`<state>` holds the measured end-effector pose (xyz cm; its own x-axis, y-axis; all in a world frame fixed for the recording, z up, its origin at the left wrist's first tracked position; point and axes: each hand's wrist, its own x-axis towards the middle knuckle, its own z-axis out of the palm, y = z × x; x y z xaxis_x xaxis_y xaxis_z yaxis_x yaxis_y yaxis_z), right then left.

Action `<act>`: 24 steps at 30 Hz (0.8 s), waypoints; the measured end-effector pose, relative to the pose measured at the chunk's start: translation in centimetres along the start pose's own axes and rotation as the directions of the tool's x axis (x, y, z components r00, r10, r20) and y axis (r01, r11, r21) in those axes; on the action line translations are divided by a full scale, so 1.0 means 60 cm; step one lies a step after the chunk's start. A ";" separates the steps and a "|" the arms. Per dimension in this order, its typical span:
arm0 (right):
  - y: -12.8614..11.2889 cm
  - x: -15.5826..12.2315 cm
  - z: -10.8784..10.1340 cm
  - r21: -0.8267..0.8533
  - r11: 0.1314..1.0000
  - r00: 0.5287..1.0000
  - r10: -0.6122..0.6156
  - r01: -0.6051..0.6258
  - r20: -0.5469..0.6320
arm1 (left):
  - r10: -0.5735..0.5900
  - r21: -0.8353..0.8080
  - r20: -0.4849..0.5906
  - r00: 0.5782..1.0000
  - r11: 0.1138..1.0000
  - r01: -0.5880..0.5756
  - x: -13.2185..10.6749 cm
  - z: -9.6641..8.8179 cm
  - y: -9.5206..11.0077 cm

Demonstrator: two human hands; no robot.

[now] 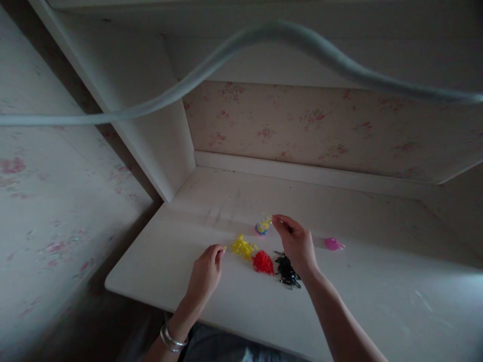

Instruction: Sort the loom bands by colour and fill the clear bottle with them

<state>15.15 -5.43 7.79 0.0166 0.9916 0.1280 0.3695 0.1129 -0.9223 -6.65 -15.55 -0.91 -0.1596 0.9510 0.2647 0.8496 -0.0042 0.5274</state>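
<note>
My left hand (208,267) is closed in a pinch, a tiny yellow rubber band showing at its fingertips, just left of a loose pile of yellow rubber bands (243,247). At the rim of a small clear container (263,224), my right hand (295,239) pinches with thumb and forefinger; a bit of yellow shows at the tips, seemingly another rubber band. Inside the container lie yellow bands above blue and pink ones. A red pile of bands (263,262) and a black pile (287,270) sit side by side below my right hand.
A pink object (333,244), perhaps a small bag or balloon, lies right of my right hand on the white desk (377,301). A pale cable (279,32) crosses the upper view. White panels enclose the desk's left side and back.
</note>
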 end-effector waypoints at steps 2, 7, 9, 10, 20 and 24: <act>-0.003 0.015 0.000 -0.015 1.000 0.999 -0.027 0.027 -0.029 | -0.007 -0.021 -0.018 1.000 1.000 0.007 -0.001 0.000 -0.001; 0.000 0.036 0.004 -0.117 0.984 0.991 -0.137 0.135 -0.006 | -0.058 -0.121 0.001 0.998 0.991 0.057 -0.004 -0.008 0.008; 0.003 0.037 0.003 -0.138 0.977 0.987 -0.158 0.160 0.026 | -0.114 -0.182 0.018 0.993 0.976 0.115 -0.003 -0.015 0.013; 0.003 0.037 0.002 -0.133 0.978 0.987 -0.158 0.161 0.032 | -0.143 -0.214 0.034 0.989 0.966 0.147 -0.001 -0.018 0.016; -0.003 -0.023 -0.029 0.015 0.995 0.995 -0.095 0.095 0.014 | -0.033 -0.320 0.050 0.998 0.946 0.047 0.088 -0.078 0.101; 0.023 -0.075 -0.028 0.065 0.998 0.994 -0.021 0.013 0.111 | 0.147 -0.263 -0.037 0.988 0.953 -0.151 0.134 -0.088 0.153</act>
<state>17.13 -9.86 6.55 -0.0944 0.9899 0.1057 0.3085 0.1300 -0.9423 -2.80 -9.56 10.30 -0.0515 0.9280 0.3689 0.7012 -0.2294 0.6750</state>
